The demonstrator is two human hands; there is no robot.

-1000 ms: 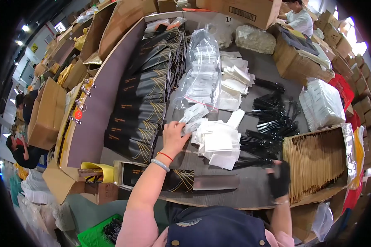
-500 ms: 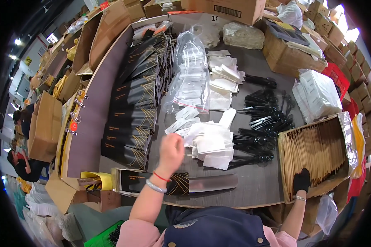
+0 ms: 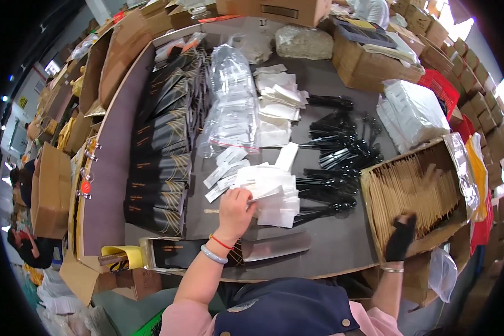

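Observation:
My left hand (image 3: 236, 211), bare, with a red cord and a pale bangle at its wrist, pinches the edge of a flat white packet (image 3: 267, 195) over a pile of similar white packets (image 3: 279, 210). Small printed slips (image 3: 228, 163) lie beyond it. My right hand (image 3: 400, 239), in a black glove, is over the near left side of an open carton (image 3: 374, 215). Tightly packed thin tan strips (image 3: 411, 193) fill this carton; their exact kind is unclear. Motion smears the right fingers. Black plastic-wrapped cutlery (image 3: 333, 182) lies between the packets and the carton.
Black printed sleeves (image 3: 159, 168) overlap in a long row at left. A clear bag of slips (image 3: 229, 101) lies beside them. In front stands a narrow open box (image 3: 179, 255). White wrapped bundles (image 3: 414, 115) and a cardboard box (image 3: 369, 64) stand at right.
My left hand has come down onto the white pile and taken hold of a packet's edge. My right hand has shifted within the carton. The whole view has moved slightly.

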